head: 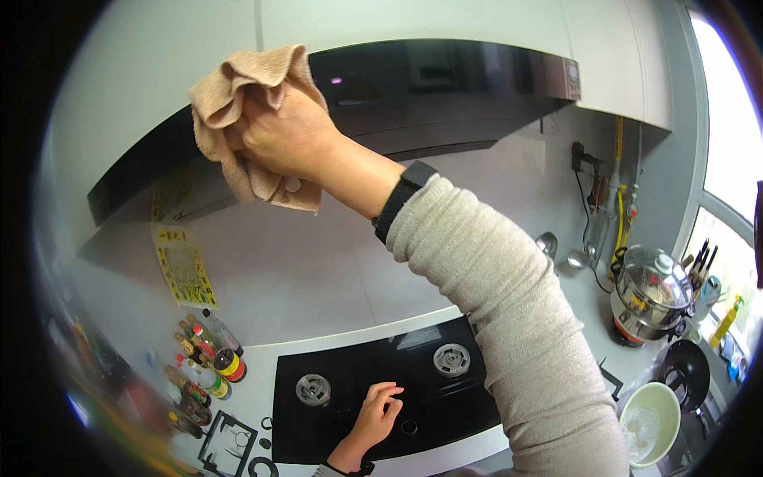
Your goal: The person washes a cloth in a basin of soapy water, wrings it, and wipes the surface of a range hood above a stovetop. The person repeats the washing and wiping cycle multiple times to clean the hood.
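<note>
Raised high, my right hand (286, 134) grips a bunched tan cloth (259, 65) against the dark glossy front of a range hood (417, 74). The cloth hangs down below the hood's lower front edge. My left hand (377, 414) is low in front of me, over the black gas cooktop (346, 438), its fingers loosely bent and holding nothing. I cannot tell whether it touches the glass. Beside it are a left burner (313, 390) and a right burner (452, 360), both bare of pan supports.
Sauce bottles (205, 352) crowd the left counter, near a removed pan support (229, 444) and loose burner parts (265, 443). To the right stand a steamer pot (650, 292), a black wok (685, 375) and a pale basin (673, 405) of sudsy water. White cabinets (405, 21) border the hood.
</note>
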`<state>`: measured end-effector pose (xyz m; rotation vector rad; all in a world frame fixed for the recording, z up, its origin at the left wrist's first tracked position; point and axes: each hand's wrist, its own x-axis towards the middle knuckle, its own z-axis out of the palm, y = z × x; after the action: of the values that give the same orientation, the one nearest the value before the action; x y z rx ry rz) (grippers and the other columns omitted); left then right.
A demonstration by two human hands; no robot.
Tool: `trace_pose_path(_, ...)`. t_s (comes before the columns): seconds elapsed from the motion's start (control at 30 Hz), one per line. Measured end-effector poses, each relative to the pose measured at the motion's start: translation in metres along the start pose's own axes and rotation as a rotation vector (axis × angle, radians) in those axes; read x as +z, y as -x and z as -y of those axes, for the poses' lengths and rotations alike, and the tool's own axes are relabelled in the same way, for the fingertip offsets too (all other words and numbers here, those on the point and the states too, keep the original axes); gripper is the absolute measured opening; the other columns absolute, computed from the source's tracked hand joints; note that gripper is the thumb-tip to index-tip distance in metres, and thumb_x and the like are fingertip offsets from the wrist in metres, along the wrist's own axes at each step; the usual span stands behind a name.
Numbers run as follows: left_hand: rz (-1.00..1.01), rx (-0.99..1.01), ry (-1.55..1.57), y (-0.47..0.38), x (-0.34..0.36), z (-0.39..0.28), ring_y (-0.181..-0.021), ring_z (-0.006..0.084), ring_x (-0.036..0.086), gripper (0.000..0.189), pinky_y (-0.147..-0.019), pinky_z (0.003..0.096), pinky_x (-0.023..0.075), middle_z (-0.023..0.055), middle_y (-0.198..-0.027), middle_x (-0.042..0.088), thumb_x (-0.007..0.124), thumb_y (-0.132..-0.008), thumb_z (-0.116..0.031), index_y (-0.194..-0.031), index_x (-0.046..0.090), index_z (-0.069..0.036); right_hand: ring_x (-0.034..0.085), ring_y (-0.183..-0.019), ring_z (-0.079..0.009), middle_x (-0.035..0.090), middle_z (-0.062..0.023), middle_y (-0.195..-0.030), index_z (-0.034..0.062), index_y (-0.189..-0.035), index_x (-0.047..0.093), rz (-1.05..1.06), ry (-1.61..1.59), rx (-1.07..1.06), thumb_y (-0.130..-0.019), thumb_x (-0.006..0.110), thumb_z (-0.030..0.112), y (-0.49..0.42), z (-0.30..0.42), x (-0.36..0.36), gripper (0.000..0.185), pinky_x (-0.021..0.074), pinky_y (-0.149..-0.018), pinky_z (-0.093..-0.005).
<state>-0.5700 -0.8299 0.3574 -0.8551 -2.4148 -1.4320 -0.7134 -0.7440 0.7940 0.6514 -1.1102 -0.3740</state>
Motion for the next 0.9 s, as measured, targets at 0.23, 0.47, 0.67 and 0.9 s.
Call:
trace_pose_path(0.23, 0.055, -0.079, -0.006, -0.037, 0.045, -0.020, -0.093, 0.0218, 0.065, 0.024, -0.083, 0.0297, 0.0521, 0.0139, -0.127, 0.046, 0.054, -0.098, -0.013, -0.118, 0.059, -0.002, 0.040, -0.129, -0.0315, 0.057, -0.0077, -0.126, 0.0155, -0.102, 0.074, 0.263, 0.152, 0.104, -0.079, 0.061, 0.050, 0.132, -0.144, -0.055, 0.044, 0.0221, -0.105, -0.0605)
trace_pose_path(0.47, 0.049, -0.089, -0.092, -0.046, 0.070, -0.027, -0.089, 0.0180, 0.062, 0.025, -0.083, 0.0293, 0.0498, 0.0134, -0.128, 0.046, 0.057, -0.096, -0.011, -0.119, 0.059, -0.003, 0.037, -0.132, -0.0362, 0.043, -0.0196, -0.142, 0.0035, -0.144, 0.037, 0.387, 0.103, 0.334, -0.075, 0.070, 0.039, 0.258, -0.304, -0.126, 0.085, 0.0261, -0.112, -0.0488)
trace_pose_path(0.67, 0.080, -0.127, -0.111, -0.046, 0.094, -0.032, -0.086, 0.0151, 0.060, 0.026, -0.084, 0.0280, 0.0481, 0.0125, -0.128, 0.046, 0.059, -0.094, -0.011, -0.120, 0.059, -0.004, 0.050, -0.117, -0.0354, 0.052, -0.0163, -0.126, 0.0096, -0.138, 0.047, 0.161, 0.260, 0.284, -0.070, 0.072, 0.041, 0.236, -0.247, -0.097, 0.079, 0.0406, -0.098, -0.0501)
trace_pose_path(0.9, 0.144, -0.090, -0.063, -0.079, 0.124, -0.056, -0.089, 0.0161, 0.061, 0.027, -0.084, 0.0289, 0.0480, 0.0116, -0.130, 0.045, 0.058, -0.095, -0.012, -0.121, 0.059, -0.005, 0.034, -0.133, -0.0347, 0.049, -0.0122, -0.131, 0.0136, -0.138, 0.046, 0.139, 0.083, 0.176, -0.069, 0.067, 0.061, 0.117, -0.133, -0.048, 0.086, 0.0254, -0.110, -0.0543)
